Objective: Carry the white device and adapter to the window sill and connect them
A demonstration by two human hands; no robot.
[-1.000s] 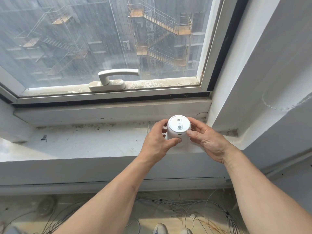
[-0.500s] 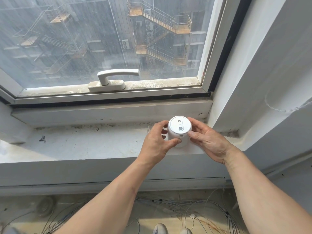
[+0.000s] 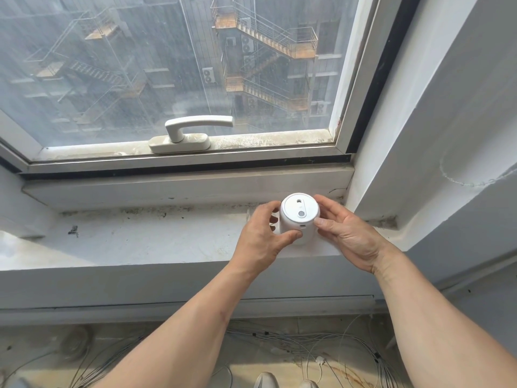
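A round white device (image 3: 298, 217) stands on the dusty window sill (image 3: 145, 242) near its right end. Its flat top faces me, with a small hole and a grey button on it, and a small port shows low on its front side. My left hand (image 3: 263, 238) wraps its left side, thumb on the front. My right hand (image 3: 345, 233) touches its right side with fingertips and thumb. I see no adapter; something pale and flat lies under the device, mostly hidden by my hands.
A closed window with a white handle (image 3: 184, 134) sits just behind the sill. A wall reveal (image 3: 419, 135) closes the sill on the right. On the floor below lie several thin white cables (image 3: 307, 348), and my shoes (image 3: 282, 382) show at the bottom edge.
The device has turned slightly between my hands, so its top markings now run more upright. My right fingers have opened a little along its side. Both hands stay at the same spot.
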